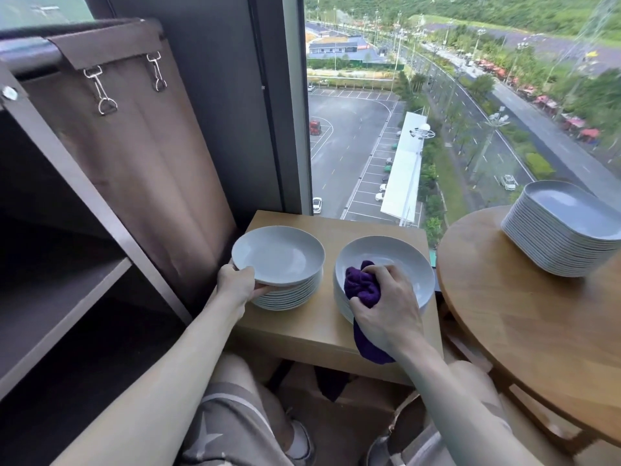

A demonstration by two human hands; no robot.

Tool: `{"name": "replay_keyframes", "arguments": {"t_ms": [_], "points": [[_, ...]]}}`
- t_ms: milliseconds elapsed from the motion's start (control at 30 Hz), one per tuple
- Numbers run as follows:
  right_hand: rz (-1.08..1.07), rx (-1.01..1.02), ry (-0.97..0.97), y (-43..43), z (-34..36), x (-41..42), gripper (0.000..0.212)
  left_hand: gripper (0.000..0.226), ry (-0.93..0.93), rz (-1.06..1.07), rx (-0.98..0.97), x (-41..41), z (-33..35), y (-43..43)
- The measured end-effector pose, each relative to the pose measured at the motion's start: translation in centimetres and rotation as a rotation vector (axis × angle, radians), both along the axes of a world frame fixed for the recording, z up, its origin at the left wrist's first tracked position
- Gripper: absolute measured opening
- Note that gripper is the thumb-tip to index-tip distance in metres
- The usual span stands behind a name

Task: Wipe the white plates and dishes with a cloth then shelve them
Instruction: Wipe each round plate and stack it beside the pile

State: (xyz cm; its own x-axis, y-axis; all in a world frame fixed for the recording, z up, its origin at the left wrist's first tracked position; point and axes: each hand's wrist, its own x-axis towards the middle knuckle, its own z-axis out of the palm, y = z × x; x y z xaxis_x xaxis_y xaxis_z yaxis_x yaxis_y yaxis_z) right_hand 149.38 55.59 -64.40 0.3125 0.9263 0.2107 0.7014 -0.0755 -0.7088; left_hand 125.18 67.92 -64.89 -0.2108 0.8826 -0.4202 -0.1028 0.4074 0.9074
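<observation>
Two stacks of round white plates stand on a small wooden side table (316, 331). My left hand (235, 280) grips the near-left rim of the top plate (279, 253) of the left stack (292, 295), thumb on top and fingers underneath. My right hand (386, 307) holds a bunched purple cloth (361, 287) pressed into the top plate (393, 260) of the right stack; a tail of the cloth hangs below my wrist. A third stack of rounded rectangular white dishes (561, 237) sits on the round wooden table (537, 331) at the right.
A dark shelf unit (67, 274) with open shelves stands at the left, and a brown fabric bag (134, 146) hangs beside it. A tall window (437, 95) rises directly behind the side table. My knees are below the table's front edge.
</observation>
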Motion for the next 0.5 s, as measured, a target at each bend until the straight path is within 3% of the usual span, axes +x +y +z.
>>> {"name": "replay_keyframes", "arguments": {"t_ms": [200, 367, 500], "points": [[-0.013, -0.008, 0.017, -0.6, -0.3, 1.0, 0.047, 0.05, 0.115, -0.047, -0.044, 0.1, 0.4, 0.3], [-0.04, -0.023, 0.014, -0.8, -0.5, 2.3, 0.042, 0.044, 0.455, -0.207, -0.048, -0.6, 0.7, 0.5], [-0.069, -0.026, 0.043, -0.9, -0.9, 3.2, 0.045, 0.041, 0.5, -0.203, -0.047, -1.0, -0.2, 0.6]]}}
